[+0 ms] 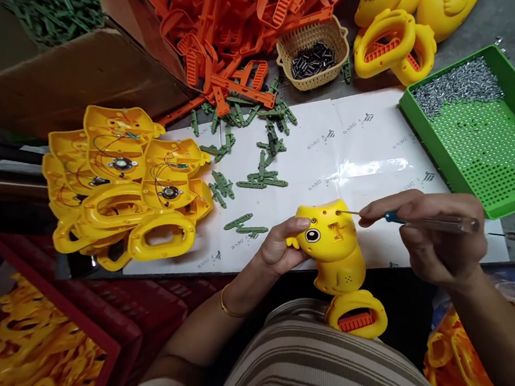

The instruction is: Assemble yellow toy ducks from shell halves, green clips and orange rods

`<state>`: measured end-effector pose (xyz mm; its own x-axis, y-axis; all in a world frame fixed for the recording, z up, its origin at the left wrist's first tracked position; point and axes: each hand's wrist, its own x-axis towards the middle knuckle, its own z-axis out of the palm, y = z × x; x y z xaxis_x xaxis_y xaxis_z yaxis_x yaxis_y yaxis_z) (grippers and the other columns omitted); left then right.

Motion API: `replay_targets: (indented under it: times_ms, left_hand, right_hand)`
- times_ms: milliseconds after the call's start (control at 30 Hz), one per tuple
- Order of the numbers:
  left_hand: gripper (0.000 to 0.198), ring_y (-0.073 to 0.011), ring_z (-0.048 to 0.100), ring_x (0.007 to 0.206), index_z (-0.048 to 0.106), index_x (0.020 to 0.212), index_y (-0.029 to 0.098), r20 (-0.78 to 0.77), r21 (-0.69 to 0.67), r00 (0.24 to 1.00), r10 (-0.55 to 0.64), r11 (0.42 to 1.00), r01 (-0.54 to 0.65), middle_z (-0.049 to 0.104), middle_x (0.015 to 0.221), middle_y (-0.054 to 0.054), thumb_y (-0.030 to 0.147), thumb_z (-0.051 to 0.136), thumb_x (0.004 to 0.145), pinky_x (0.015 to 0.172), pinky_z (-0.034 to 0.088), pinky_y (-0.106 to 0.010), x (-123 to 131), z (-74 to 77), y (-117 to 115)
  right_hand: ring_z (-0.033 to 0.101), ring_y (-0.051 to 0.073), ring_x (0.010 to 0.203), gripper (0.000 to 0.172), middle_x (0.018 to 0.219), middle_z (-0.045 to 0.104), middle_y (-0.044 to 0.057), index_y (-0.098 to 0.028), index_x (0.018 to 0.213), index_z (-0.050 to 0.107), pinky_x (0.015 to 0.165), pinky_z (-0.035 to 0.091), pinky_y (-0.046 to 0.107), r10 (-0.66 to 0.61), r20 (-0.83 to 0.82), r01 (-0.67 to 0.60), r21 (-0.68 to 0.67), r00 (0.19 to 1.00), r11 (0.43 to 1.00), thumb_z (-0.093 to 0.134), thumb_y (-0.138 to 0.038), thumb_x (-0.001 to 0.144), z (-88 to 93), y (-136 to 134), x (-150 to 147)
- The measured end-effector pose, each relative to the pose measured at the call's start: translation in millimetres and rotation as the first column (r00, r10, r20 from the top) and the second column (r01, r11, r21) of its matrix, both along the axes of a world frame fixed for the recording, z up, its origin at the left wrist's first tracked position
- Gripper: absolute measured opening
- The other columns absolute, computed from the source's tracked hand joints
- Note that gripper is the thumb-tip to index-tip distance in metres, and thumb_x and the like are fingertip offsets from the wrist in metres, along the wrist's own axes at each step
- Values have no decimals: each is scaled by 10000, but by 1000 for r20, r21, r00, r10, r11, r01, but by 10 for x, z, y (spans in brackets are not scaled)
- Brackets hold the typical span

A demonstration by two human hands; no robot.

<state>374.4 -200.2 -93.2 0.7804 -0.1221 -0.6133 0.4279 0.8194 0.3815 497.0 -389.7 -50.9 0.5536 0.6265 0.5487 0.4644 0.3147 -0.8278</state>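
A yellow duck-shaped toy [341, 266] with a round eye and an orange-barred handle lies at the table's front edge, partly over my striped shirt. My left hand [285, 242] grips its head end, thumb on top beside the eye. My right hand [438, 238] is closed around a screwdriver [435, 222] with a clear handle and a blue collar. The thin shaft points left, and its tip meets a hole near the toy's upper edge. Whether a screw sits in that hole cannot be made out.
Yellow shells with wiring [121, 163] are stacked left. Green parts [258, 184] lie mid-table, before an orange heap [212, 20]. Behind stand a beige basket [310, 78] of dark pieces and yellow toys [386, 43]. A green tray [513, 154] of screws stands right.
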Motion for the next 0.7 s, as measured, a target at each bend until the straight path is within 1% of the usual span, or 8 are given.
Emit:
replay_targets:
  times_ms: [133,200,267,333,400,500,633,700]
  left_hand:
    - [483,-310,712,960,701,1083,111,8,-12,1000,-15,1000,16,777,971,-104,325,734,651,876,527,-391,0,-4,-4]
    - [459,-301,716,948,706,1061,112,9,-12,1000,-17,1000,17,777,978,-103,325,733,655,860,534,-382,-5,-10,-5]
    - [455,-295,719,944,708,1047,108,5,-14,1000,-21,1000,21,778,965,-103,328,740,650,843,540,-368,-7,-12,-8]
    - [455,-302,718,958,714,1019,99,13,-26,999,-37,999,37,780,944,-111,342,751,636,836,544,-361,-3,-4,-11]
    - [432,-312,715,979,722,975,99,29,-36,998,-51,998,52,780,930,-116,358,756,632,830,549,-357,4,10,-15]
    - [378,-303,716,987,725,937,117,37,-31,998,-57,998,59,781,924,-102,355,748,644,811,556,-342,11,31,-18]
    - [361,-265,733,891,726,910,112,31,-30,998,-51,998,51,780,894,-99,343,759,635,767,554,-309,4,34,-19]
    - [362,-257,733,863,732,901,115,23,-18,998,-51,999,51,780,892,-99,351,768,629,762,551,-307,-7,22,-22]
  right_hand:
    - [737,235,818,376,1017,762,18,-329,1218,619,627,643,402,-84,-71,88,42,994,995,568,-164,885,-35,-24,-70]
    - [737,247,820,344,1002,764,9,-332,1178,646,624,644,421,-149,-143,163,90,978,983,572,-180,879,-11,-28,-130]
    - [736,250,812,323,996,763,19,-321,1156,667,622,644,422,-157,-190,178,99,969,979,569,-190,877,39,-20,-194]
    - [737,239,818,301,994,759,38,-301,1148,675,629,646,390,-100,-183,117,84,978,990,570,-207,882,91,-1,-249]
    - [737,231,847,280,992,756,60,-269,1145,666,657,644,362,-30,-139,42,82,990,996,576,-207,888,124,26,-284]
    - [730,234,921,256,991,747,96,-222,1130,634,711,635,358,31,-62,-27,65,998,998,554,-154,897,124,62,-296]
    - [713,215,974,273,983,733,109,-202,1100,606,780,626,345,77,-11,-77,-16,997,997,535,-82,866,87,79,-292]
    - [715,221,968,290,997,731,113,-210,1099,606,770,632,349,90,53,-88,-42,995,995,539,-81,848,78,81,-307]
